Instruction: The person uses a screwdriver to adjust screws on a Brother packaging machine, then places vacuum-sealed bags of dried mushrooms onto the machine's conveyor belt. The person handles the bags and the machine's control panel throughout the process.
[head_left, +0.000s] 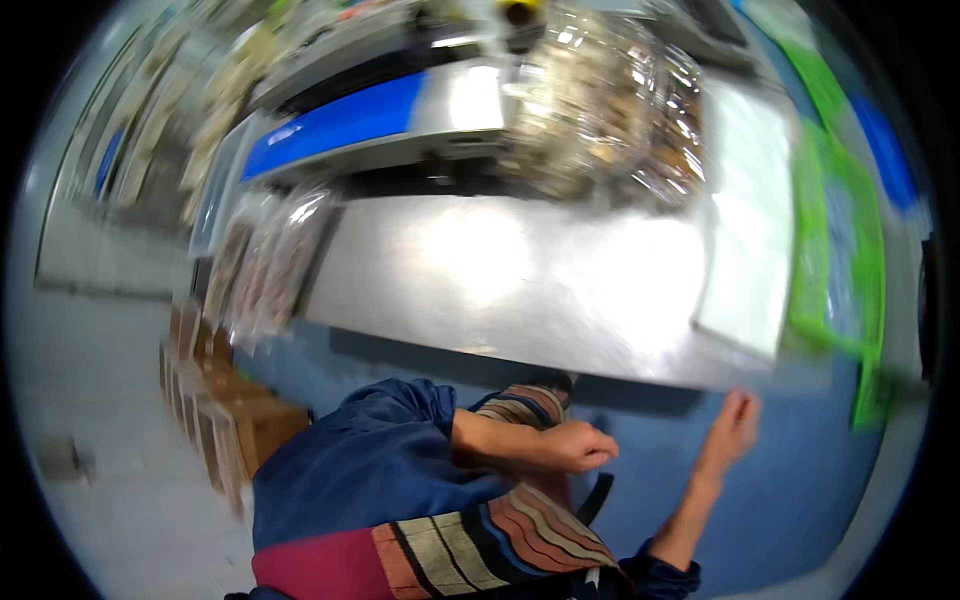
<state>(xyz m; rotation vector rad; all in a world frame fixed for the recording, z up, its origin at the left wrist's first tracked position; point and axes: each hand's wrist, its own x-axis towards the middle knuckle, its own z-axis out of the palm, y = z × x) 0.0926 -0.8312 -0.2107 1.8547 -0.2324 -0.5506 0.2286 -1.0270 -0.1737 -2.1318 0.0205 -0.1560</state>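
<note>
Striped cloth (500, 540) lies closest to me, down at 6 o'clock, with my blue sleeve (390, 450) just above it. My left hand (575, 447) sits near the middle, a bit toward 6 o'clock. It is curled into a soft fist, and I can see nothing inside it. My right hand (730, 425) is at about 4 o'clock. It is flat, with the fingers close together and pointing up, and it holds nothing. It is just under the front edge of the shiny metal table (500, 270), near but not touching. The table fills the middle of what I see. On its far side, at 12 o'clock, stands a big clear bag (600, 100) full of little brown things. Everything is blurry, so I cannot tell what they are. At 9 o'clock some clear packets (265, 260) hang over the left end of the table. At 3 o'clock a white board (750, 230) lies on the right end, with green sheets (840, 240) beside it. Brown boxes (230, 410) stand on the floor at 8 o'clock. I think I am between jobs right now, because both hands are free and low, below the table top. To pick up anything from the table, a hand would need to go up over the edge and reach well forward. The white board is the closest thing to my right hand.
</note>
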